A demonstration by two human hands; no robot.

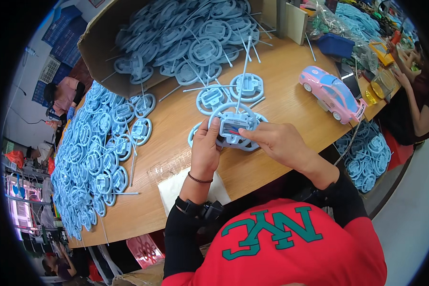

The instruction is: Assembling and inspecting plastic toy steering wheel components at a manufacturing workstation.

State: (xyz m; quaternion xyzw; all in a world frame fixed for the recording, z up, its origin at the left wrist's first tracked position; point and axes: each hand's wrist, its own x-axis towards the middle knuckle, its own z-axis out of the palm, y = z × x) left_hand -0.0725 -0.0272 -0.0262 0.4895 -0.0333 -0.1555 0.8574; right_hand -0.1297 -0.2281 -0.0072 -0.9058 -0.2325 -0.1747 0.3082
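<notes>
My left hand (206, 148) grips a light blue toy steering wheel (225, 108) by its left side, thumb on the face near the rim. A rectangular recess in the wheel's middle faces up, with thin red and blue wires (233, 130) in it. My right hand (282, 144) has its fingers curled, and its index fingertip touches the recess edge beside the wires. Whether those fingers pinch anything is hidden. More wheels lie under and just beyond the held one, among them one wheel (209, 98) and another wheel (256, 88) with a long rod.
A cardboard box (97, 50) spills blue wheels at the back. A large heap of wheels (93, 157) covers the table's left. To the right stand a pink toy car (331, 93) and a blue bin (336, 45). Other people work at both sides.
</notes>
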